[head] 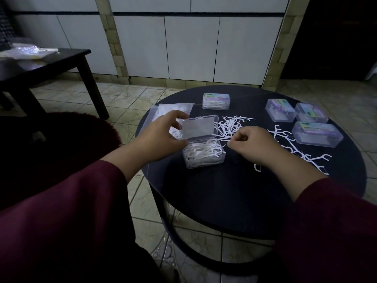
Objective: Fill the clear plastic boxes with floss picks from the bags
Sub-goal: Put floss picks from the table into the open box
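An open clear plastic box (204, 157) heaped with white floss picks sits on the round black table (234, 190). Its hinged lid (196, 127) stands up. My left hand (163, 135) holds the lid's left edge between thumb and fingers. My right hand (253, 144) hovers just right of the box with fingers curled; whether it pinches a pick I cannot tell. Loose floss picks (230, 126) lie behind the box, and more loose picks (302, 154) spread out to the right. A clear bag (173, 111) with picks lies behind my left hand.
Several closed, labelled boxes stand on the table: one closed box at the back centre (216, 101) and three closed boxes at the right (317, 134). A dark side table (67, 58) with plastic bags stands at the left. A dark red cushion (61, 139) sits beside me.
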